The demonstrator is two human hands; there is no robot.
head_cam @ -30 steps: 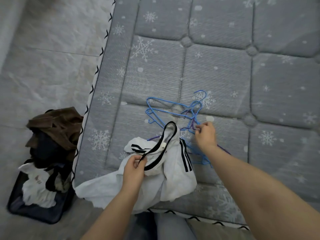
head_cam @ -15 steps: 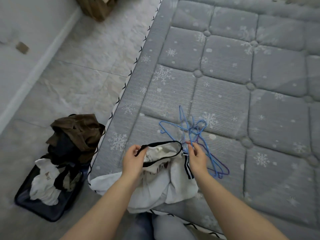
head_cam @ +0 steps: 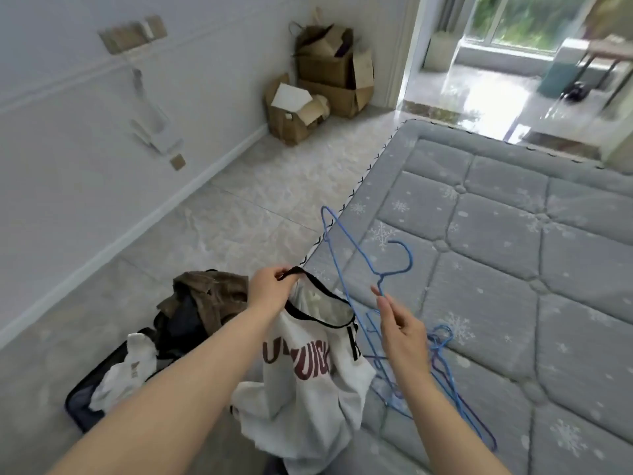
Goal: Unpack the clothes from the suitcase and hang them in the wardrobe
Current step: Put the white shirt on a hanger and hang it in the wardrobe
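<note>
Far to the left of your left hand, the white wall (head_cam: pixel 68 108) carries some taped-on brown patches, with pale floor tiles (head_cam: pixel 239 214) below it. Down and to the left of that hand lies the open dark suitcase (head_cam: pixel 89 395) on the floor, with white clothes (head_cam: pixel 123 371) in its near part and a brown garment (head_cam: pixel 209 293) heaped on dark things at its far end, just beside your wrist.

Your left hand (head_cam: pixel 270 289) is clenched in a pinch on the black collar (head_cam: pixel 308 279) of the white shirt (head_cam: pixel 308 371), holding it up in the air; the shirt hangs below and to the right of the hand, its dark red lettering facing you and its lower part bunched near the edge of the mattress. Well beyond this hand, cardboard boxes (head_cam: pixel 325 80) stand against the wall by the doorway.

Your right hand (head_cam: pixel 404 334) is to the right of the collar, its fingers grasping the neck of a blue wire hanger (head_cam: pixel 346 255), which rises up and to the left of the hand with its hook above your fingertips. Just to the right of and below that hand, more blue hangers (head_cam: pixel 445 365) lie tangled on the grey quilted mattress (head_cam: pixel 531 269), which stretches away to the right with its snowflake print.
</note>
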